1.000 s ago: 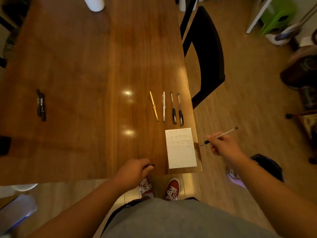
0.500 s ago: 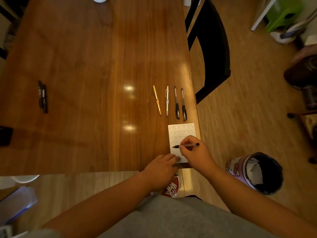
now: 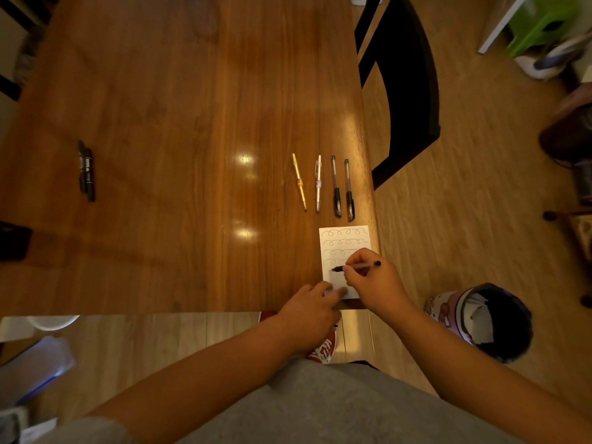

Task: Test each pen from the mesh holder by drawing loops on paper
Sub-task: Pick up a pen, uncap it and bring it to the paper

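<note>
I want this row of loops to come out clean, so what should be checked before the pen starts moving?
1. Paper pinned: left hand rests its fingertips on the near edge. Ok.
2. Pen gripped: right hand holds it, tip toward the sheet. Ok.
3. Tip touching paper: cannot tell.
4. Blank space below the four drawn rows: some shows, partly hidden by the hands. Ok.
5. Four laid-out pens clear of the sheet. Ok.
6. Sheet close to the table edge: not ok.
</note>
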`<state>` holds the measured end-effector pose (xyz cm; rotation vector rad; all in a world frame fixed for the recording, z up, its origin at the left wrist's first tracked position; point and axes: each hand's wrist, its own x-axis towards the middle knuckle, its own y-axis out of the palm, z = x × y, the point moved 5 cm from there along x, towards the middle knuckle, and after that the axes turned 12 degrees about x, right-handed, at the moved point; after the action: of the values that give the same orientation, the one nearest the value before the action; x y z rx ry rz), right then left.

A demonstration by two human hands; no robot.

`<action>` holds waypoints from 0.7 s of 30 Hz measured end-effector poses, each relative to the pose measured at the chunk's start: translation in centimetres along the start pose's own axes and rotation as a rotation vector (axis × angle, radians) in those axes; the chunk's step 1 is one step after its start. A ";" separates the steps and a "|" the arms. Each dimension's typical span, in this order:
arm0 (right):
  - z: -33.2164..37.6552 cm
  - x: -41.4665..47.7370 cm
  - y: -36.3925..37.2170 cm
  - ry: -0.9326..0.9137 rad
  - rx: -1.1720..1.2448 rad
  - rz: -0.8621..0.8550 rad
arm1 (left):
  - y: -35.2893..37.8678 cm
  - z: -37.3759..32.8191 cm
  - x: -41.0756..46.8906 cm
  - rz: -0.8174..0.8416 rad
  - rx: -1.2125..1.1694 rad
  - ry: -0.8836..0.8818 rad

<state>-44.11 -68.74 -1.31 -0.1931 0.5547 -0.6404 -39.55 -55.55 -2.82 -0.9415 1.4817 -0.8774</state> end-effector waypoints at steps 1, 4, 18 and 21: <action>-0.1 0.0 -0.2 0.003 0.000 -0.013 | 0.0 -0.1 0.0 -0.003 0.003 -0.001; -0.3 -0.3 -0.7 0.000 -0.008 -0.051 | 0.0 -0.1 0.2 -0.027 0.000 -0.005; -0.7 -1.2 -0.9 0.000 0.041 -0.017 | -0.7 -0.7 0.6 -0.037 0.022 0.041; -0.5 -1.0 -0.8 -0.001 0.070 -0.014 | -0.6 -0.8 0.8 -0.036 0.013 0.023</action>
<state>-45.46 -68.78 -0.98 -0.1320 0.5296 -0.6716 -40.33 -56.53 -2.52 -0.9534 1.4809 -0.9258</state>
